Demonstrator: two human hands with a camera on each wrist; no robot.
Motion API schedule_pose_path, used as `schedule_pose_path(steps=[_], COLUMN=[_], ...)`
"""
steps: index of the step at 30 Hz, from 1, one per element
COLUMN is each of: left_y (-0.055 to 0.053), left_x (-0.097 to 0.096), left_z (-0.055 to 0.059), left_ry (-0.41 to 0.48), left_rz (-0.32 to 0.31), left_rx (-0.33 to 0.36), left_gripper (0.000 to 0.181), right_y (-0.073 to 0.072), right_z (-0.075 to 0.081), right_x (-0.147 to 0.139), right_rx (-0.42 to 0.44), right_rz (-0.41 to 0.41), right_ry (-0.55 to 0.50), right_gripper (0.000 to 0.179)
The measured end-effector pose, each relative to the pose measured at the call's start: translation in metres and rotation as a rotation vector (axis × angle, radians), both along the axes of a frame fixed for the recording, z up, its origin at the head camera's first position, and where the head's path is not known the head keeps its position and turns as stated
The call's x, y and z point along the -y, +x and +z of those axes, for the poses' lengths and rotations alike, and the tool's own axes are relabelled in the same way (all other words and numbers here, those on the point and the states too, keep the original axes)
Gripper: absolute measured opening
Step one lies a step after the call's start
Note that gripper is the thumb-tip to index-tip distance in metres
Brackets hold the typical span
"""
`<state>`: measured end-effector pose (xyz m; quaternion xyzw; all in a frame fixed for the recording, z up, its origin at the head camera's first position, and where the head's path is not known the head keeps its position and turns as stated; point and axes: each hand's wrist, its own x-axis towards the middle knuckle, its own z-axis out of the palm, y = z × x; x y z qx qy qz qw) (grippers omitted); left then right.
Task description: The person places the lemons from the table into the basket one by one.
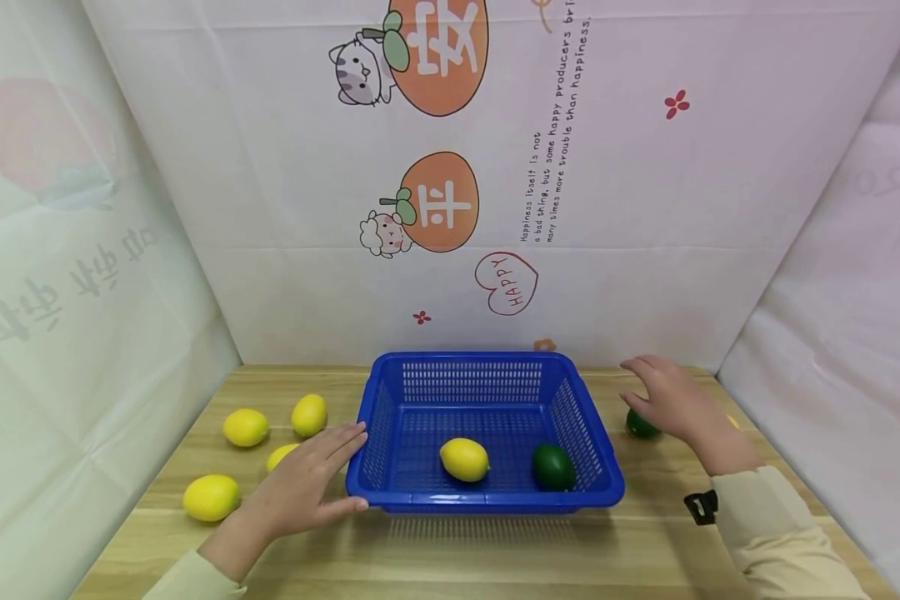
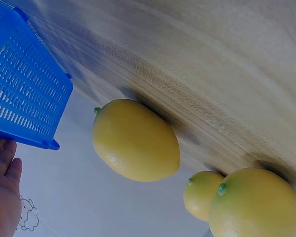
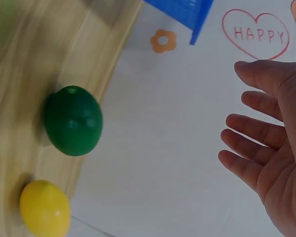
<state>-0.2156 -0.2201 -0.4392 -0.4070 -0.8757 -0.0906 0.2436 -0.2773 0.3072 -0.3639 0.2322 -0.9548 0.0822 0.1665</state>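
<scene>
A blue plastic basket (image 1: 487,500) stands on the table with a lemon (image 1: 465,460) and a dark green oval fruit (image 1: 552,467) inside. At its left rim my left hand (image 1: 300,482) touches the edge, fingers extended. The left wrist view shows those fingertips (image 2: 14,170) against the basket's rim. Right of the basket, my right hand (image 1: 678,408) hovers over another dark green fruit (image 1: 642,425), which it partly hides. In the right wrist view this green fruit (image 3: 73,121) lies apart from the loosely spread, unfilled hand (image 3: 281,143).
Several lemons lie left of the basket, such as one lemon (image 1: 212,497) near my left forearm and another (image 1: 310,415) farther back. One more lemon (image 3: 44,208) lies beyond the green fruit on the right. Printed white cloth (image 1: 607,250) walls the table's back and sides.
</scene>
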Motion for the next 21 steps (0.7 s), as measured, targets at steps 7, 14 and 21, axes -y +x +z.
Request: schedule_pose_path(steps=[7, 14, 21], left_y=[0.000, -0.002, -0.002], left_x=[0.000, 0.000, 0.000], left_z=[0.000, -0.002, -0.003], left_ry=[0.002, 0.018, 0.022], left_rz=[0.009, -0.025, -0.020], left_rx=[-0.002, -0.020, -0.015], left_gripper=[0.080, 0.080, 0.080], right_y=[-0.007, -0.016, -0.025], right_z=[-0.016, -0.034, -0.054], right_x=[-0.013, -0.023, -0.031], right_rx=[0.093, 0.114, 0.141], right_rz=[-0.075, -0.092, -0.098], right_ry=[-0.007, -0.015, -0.039], right_gripper=[0.046, 0.047, 0.049])
